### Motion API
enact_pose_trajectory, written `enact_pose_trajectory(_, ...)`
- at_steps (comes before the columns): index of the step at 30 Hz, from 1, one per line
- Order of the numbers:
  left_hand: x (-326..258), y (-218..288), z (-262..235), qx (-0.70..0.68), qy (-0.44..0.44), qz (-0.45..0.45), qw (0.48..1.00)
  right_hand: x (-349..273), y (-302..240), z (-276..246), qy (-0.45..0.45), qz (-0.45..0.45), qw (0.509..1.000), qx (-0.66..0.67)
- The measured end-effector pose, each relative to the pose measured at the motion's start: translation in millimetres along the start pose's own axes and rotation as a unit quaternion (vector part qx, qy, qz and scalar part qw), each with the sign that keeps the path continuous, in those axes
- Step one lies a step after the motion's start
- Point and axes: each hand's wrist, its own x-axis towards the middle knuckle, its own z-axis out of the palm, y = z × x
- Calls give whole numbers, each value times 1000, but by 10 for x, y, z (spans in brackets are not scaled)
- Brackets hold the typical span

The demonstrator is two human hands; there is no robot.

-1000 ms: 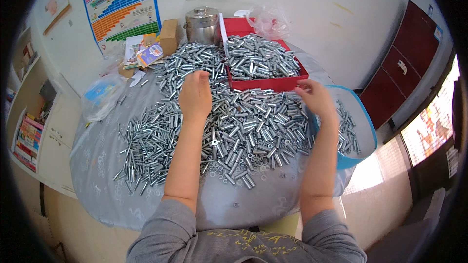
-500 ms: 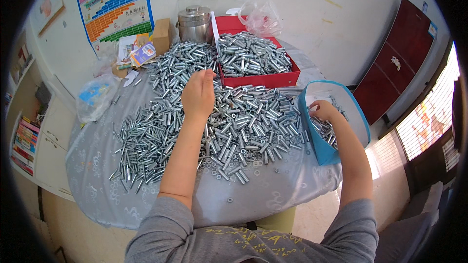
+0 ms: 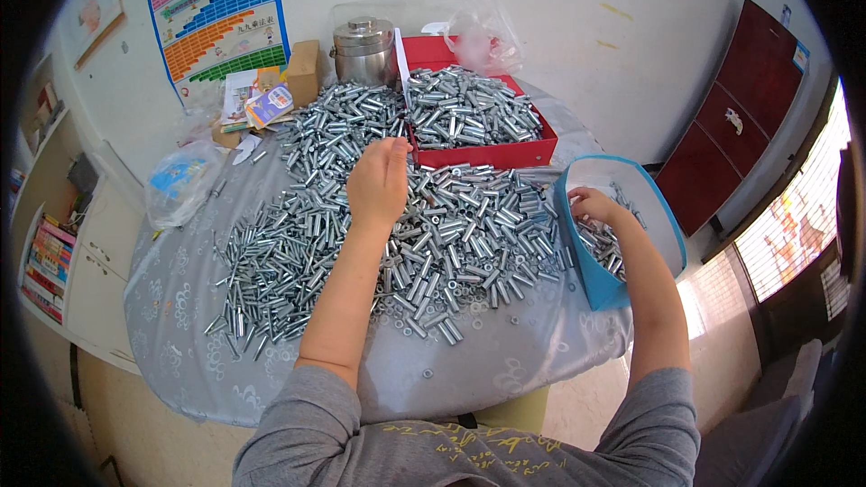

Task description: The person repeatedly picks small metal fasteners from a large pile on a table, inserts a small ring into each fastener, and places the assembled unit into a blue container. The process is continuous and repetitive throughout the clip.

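Silver-toned metal sleeves [image 3: 492, 216], short and cylindrical, lie in a broad heap across a grey patterned tablecloth [image 3: 185, 347]. Thinner metal pins [image 3: 262, 275] gather on the heap's left side; small ring-shaped washers [image 3: 400, 317] are scattered along its near edge. One small metal nut or ring [image 3: 428, 374] lies apart, closer to the wearer.

Left hand [image 3: 379, 182]: above the middle of the heap, near the front left corner of a red box [image 3: 492, 155]. Back of hand faces the camera, thumb upright; fingers hidden behind it. Cannot tell whether anything is held, or whether the hand touches the sleeves.

Right hand [image 3: 593, 205]: inside the rim of a blue fabric-like bin [image 3: 598, 293] at the table's right side. Fingers curled, narrow spread; grip contents cannot be made out. More metal pieces lie in the bin, below and beyond the hand.

Red box: filled with sleeves, mounded above its front wall. Behind and left of it, a lidded stainless-steel pot [image 3: 365, 61]; next to that, a brown cardboard box [image 3: 305, 70]. Crumpled clear plastic bag [image 3: 487, 41] at the back of the red box. Second plastic bag [image 3: 176, 185], with blue inside, at the table's left edge.
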Motion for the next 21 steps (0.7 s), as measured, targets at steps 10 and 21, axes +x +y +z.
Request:
enact_pose_trajectory(10,4,-10,18,-4,-9,4,1000,-242,-369,127,-31,157,977,-145)
enact_pose_trajectory(21,-23,90,14,-33,-25,5,999,-840,-1047,-8,192,-188,962,51)
